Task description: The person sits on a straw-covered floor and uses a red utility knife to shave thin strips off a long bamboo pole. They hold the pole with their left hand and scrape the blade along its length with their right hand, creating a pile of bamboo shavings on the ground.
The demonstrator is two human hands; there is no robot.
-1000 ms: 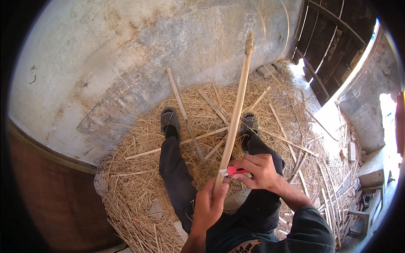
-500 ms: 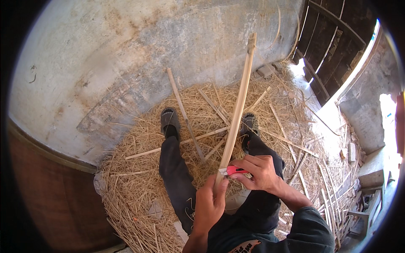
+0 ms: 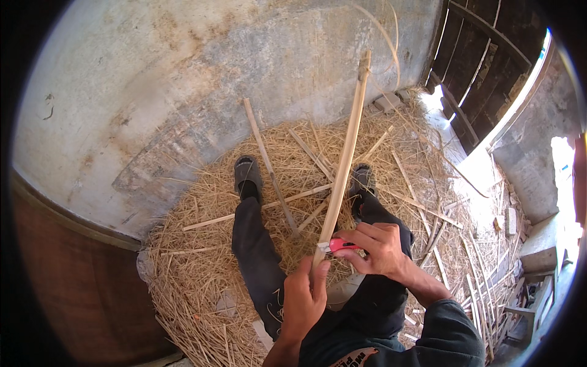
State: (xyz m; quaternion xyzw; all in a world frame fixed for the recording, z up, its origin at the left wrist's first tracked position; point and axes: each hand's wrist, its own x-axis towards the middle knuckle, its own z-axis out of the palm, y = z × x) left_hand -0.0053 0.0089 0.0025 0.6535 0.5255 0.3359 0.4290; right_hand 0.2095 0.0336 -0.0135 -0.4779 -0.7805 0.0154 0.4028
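A long pale bamboo strip (image 3: 344,162) rises from my lap toward the far wall, slightly tilted to the right. My left hand (image 3: 306,293) grips its near end, the thumb and fingers pressed on either side. In my right hand (image 3: 380,248) is a red utility knife (image 3: 343,244), its blade against the strip just above my left fingers. A thin curled shaving (image 3: 396,55) loops in the air near the strip's far tip. My fingers hide part of the knife's handle.
Shavings (image 3: 189,287) cover the floor around my feet, with loose strips such as one leaning stick (image 3: 263,153) among them. A stained wall (image 3: 202,79) stands ahead, a brown panel (image 3: 79,275) at left, a dark wooden door (image 3: 483,61) at far right. Bricks (image 3: 509,221) lie at right.
The thin curled shaving near the strip's far tip has swung and changed shape. Both hands, the knife and the bamboo strip stay almost where they were.
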